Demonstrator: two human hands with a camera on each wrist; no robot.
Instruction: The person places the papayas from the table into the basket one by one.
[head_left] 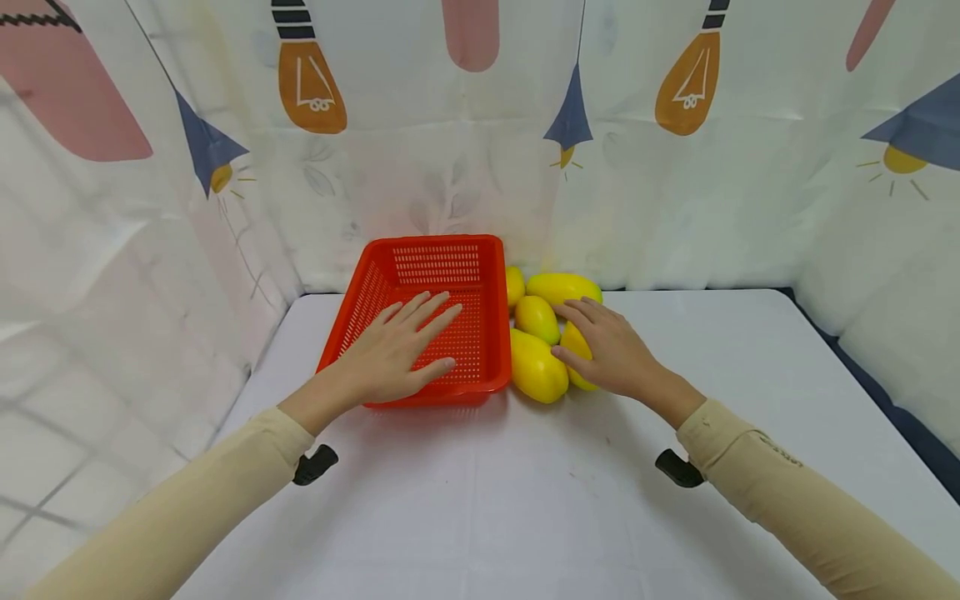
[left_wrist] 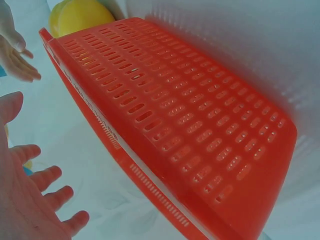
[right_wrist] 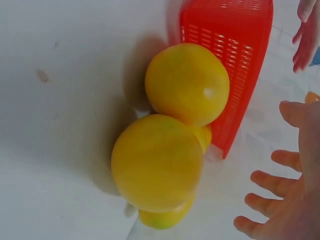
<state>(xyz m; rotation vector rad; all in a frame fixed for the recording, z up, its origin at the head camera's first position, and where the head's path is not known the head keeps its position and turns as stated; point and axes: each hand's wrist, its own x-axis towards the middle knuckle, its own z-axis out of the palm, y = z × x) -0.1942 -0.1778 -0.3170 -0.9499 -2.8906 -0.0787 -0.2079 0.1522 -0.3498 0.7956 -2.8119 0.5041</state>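
A red plastic basket (head_left: 497, 333) with slotted sides stands on the table, no contents showing inside. Over its front left part my left hand (head_left: 393, 350) is spread palm down, fingers apart, holding nothing. In the left wrist view those fingers (left_wrist: 52, 197) hang above the basket's rim. Several yellow mangoes (head_left: 538, 367) lie close against the basket's right side. My right hand (head_left: 611, 348) hovers over the rightmost mango (head_left: 577, 343) and partly hides it. The right wrist view shows the right fingers (right_wrist: 270, 184) spread and apart from the mangoes (right_wrist: 157, 162).
A white-covered table (head_left: 480, 500) extends forward and to both sides. Behind it hangs a white curtain (head_left: 465, 167) printed with lamps and bulbs, close behind the basket and mangoes. Dark edging (head_left: 877, 383) runs along the table's right side.
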